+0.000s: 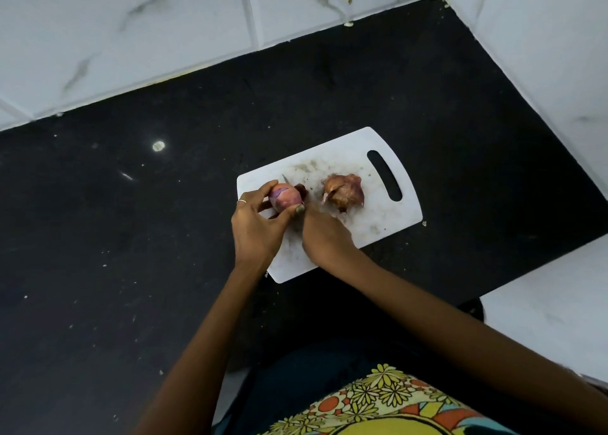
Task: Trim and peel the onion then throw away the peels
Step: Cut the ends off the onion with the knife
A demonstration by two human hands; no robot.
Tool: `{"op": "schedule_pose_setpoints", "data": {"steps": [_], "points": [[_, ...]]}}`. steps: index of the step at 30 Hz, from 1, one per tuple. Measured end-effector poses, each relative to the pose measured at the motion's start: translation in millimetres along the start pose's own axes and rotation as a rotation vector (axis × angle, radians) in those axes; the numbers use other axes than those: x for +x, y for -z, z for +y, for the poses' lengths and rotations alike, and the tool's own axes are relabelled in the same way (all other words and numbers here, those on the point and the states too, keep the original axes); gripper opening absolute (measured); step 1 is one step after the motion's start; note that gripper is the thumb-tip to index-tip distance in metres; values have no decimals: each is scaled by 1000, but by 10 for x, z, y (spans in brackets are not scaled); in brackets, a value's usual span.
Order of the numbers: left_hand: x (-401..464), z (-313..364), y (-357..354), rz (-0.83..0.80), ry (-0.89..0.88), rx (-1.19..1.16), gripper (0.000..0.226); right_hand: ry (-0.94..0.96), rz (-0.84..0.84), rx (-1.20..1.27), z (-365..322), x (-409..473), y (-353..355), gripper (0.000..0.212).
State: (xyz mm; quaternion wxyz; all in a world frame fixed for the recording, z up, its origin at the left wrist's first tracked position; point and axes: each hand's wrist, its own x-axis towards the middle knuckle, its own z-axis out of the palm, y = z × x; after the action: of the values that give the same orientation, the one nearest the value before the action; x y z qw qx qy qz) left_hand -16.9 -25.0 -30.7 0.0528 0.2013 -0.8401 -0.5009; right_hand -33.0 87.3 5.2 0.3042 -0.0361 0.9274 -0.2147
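A purple-red onion (285, 198), partly peeled, sits at the left end of a white cutting board (378, 217). My left hand (256, 227) grips it from the left, thumb across its near side. My right hand (324, 233) is curled just right of the onion and holds a knife. Only the thin grey blade tip (285, 179) shows beyond the onion; the handle is hidden in my fist. A dark red scrap (301, 189) lies against the onion's right side. A heap of dry brown peels (343, 192) lies on the middle of the board.
The board lies on a black speckled counter (131, 237), its handle slot (384, 174) to the right. White marbled tile walls (164, 33) close off the back and the right side. Small crumbs dot the counter.
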Motion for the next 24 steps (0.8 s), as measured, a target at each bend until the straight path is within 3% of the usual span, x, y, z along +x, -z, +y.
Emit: {"op": "schedule_pose_setpoints", "data": {"steps": [10, 17, 19, 24], "points": [[-34, 8, 28, 24, -8, -37, 56, 38, -60, -211, 379, -436, -81, 36], [-77, -53, 71, 29, -18, -151, 57, 32, -124, -152, 419, -428, 81, 34], [-103, -113, 76, 22, -13, -192, 56, 55, -48, -97, 414, -409, 189, 34], [-165, -171, 73, 28, -34, -179, 56, 110, 320, 19, 405, -207, 409, 34]]}}
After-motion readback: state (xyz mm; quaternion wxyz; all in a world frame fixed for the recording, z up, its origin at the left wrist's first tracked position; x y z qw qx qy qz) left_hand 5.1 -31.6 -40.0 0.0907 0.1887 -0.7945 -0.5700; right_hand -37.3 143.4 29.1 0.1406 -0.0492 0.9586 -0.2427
